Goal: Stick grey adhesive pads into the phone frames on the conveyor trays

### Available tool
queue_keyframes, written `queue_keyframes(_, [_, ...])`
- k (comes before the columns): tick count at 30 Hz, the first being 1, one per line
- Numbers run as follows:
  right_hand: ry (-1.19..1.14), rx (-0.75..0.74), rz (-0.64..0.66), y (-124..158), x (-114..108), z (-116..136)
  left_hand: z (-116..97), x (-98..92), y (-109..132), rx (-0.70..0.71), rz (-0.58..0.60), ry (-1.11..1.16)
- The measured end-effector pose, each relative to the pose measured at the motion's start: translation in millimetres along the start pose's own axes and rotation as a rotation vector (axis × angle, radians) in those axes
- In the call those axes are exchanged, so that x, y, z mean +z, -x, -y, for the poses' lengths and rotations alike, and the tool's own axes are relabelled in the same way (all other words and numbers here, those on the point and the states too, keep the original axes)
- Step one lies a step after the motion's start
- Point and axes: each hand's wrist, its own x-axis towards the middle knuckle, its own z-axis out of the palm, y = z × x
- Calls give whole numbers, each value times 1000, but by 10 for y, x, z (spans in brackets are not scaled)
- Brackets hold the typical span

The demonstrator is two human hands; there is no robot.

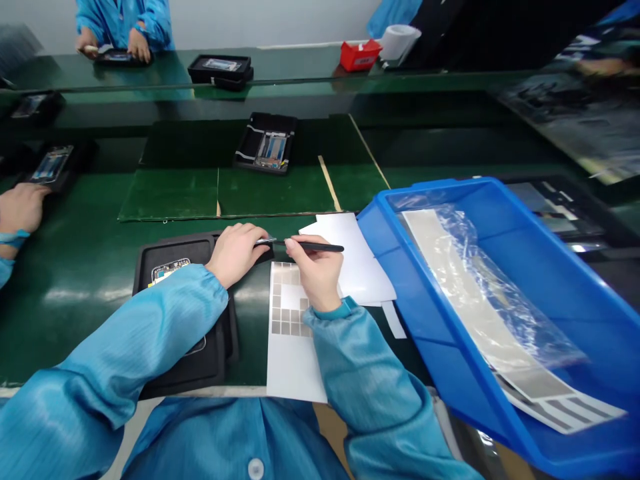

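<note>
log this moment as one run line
left hand: at edge of black tray | right hand: holding black tweezers | under it: white sheet of grey square labels

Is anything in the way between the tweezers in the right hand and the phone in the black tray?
Yes. The left hand, resting on the tray, sits directly between the tweezers in the right hand and the phone. Its sleeve also lies across the tray, beside the phone.
</note>
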Motion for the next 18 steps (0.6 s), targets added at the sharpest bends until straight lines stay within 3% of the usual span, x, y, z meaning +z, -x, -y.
queue_keyframes(6, [48,-58,57,5,-8,-14,2,-26,4,-60,-47,168])
queue_keyframes(18, [92,-52,78,22,-7,-18,14,2,-8,-79,-24,171])
